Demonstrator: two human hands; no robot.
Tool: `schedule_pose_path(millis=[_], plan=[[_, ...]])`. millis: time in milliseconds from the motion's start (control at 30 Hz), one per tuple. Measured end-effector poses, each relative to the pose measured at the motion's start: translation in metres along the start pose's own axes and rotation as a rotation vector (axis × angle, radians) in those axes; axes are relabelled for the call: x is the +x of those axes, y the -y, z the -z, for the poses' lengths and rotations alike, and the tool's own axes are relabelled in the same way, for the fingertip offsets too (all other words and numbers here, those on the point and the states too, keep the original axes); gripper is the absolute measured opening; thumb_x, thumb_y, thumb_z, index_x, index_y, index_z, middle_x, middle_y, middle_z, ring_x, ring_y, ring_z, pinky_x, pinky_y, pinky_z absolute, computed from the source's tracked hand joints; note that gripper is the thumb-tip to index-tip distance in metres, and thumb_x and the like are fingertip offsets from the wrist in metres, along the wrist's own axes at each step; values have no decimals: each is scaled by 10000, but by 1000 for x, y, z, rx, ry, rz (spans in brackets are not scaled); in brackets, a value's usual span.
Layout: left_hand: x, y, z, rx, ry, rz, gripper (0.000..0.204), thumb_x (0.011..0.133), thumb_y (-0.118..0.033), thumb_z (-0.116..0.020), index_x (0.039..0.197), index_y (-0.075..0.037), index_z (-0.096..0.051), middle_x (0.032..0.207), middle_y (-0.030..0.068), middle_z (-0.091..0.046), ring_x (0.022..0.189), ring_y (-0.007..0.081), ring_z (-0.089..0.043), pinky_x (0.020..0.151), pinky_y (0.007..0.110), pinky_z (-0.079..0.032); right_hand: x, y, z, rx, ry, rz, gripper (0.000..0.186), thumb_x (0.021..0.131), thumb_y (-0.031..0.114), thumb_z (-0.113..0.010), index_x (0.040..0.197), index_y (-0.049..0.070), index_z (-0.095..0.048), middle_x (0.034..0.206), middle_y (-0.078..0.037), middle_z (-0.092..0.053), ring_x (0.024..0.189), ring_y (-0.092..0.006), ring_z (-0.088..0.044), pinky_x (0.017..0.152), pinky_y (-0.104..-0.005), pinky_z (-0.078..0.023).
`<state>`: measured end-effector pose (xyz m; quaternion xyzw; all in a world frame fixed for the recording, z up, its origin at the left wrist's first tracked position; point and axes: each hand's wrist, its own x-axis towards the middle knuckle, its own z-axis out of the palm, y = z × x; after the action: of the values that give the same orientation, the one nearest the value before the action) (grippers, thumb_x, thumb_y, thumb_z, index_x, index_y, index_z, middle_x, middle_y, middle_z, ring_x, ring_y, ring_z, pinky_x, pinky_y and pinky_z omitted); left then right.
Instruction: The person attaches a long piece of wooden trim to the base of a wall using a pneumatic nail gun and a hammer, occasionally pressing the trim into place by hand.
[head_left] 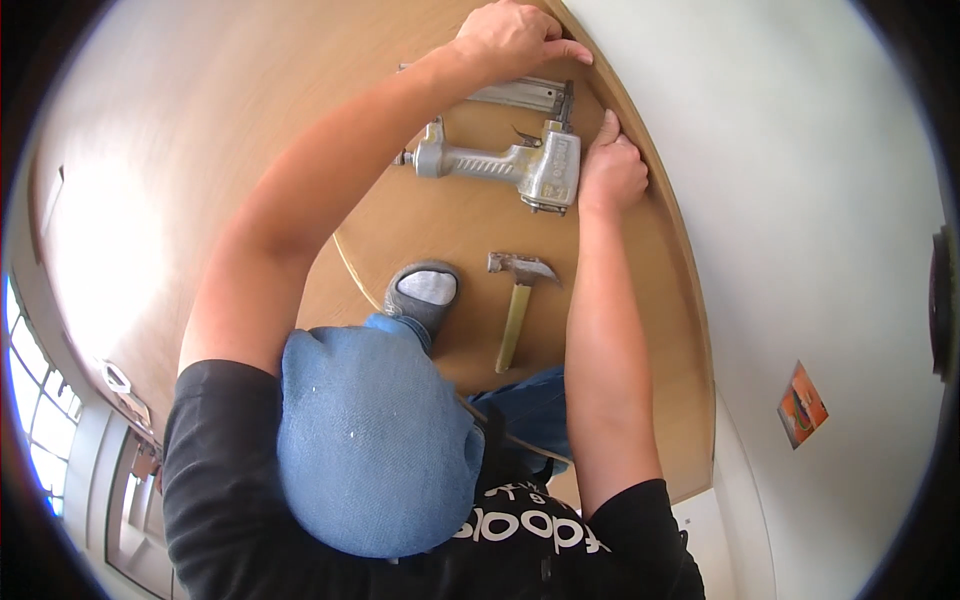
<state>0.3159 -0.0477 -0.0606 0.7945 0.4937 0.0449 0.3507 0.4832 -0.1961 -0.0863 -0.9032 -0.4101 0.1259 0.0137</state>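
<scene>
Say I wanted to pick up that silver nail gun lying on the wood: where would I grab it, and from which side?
Probably by the ridged handle of the nail gun, coming from the side where the hammer lies. The tool lies flat, that handle edge uncovered, while the magazine rail runs along the opposite side, leaving a gap where fingers could wrap.

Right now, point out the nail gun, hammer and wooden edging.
Nail gun [549, 165], head view: metal body.
Hammer [513, 325], head view: middle of its handle.
Wooden edging [609, 90], head view: upper stretch.
</scene>
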Motion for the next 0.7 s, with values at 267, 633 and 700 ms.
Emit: schedule_pose_path(millis=[267, 633, 700], plan=[[1, 4, -14, 272, -188, -427, 591, 929, -648, -605, 847, -87, -773, 904, 118, -774, 906, 299, -750, 864, 441, -561, -2, 3, 7, 18, -40, 38, 587, 1042, 548, -494, 899, 65, -794, 838, -257, -735, 786, -474, -721, 725, -568, -592], [7, -14, -13, 507, 68, -193, 599, 952, -652, -565, 873, -107, -800, 935, 122, -785, 924, 288, -758, 863, 426, -585, -10, 1, 39, -19, 214, 257, 385, 1034, 381, -554, 1046, 50, -752, 1032, -234, -747, 987, -440, -712, 855, -539, -564], [7, -2, -12, 510, 9, -208, 597, 953, -651, -562, 852, -113, -800, 921, 123, -784, 911, 288, -758, 854, 426, -587, -19, -15, 45, -23, -22, 610, 317, 1022, 331, -567, 1082, 73, -740, 1126, -200, -730, 1071, -397, -690, 899, -507, -553]])
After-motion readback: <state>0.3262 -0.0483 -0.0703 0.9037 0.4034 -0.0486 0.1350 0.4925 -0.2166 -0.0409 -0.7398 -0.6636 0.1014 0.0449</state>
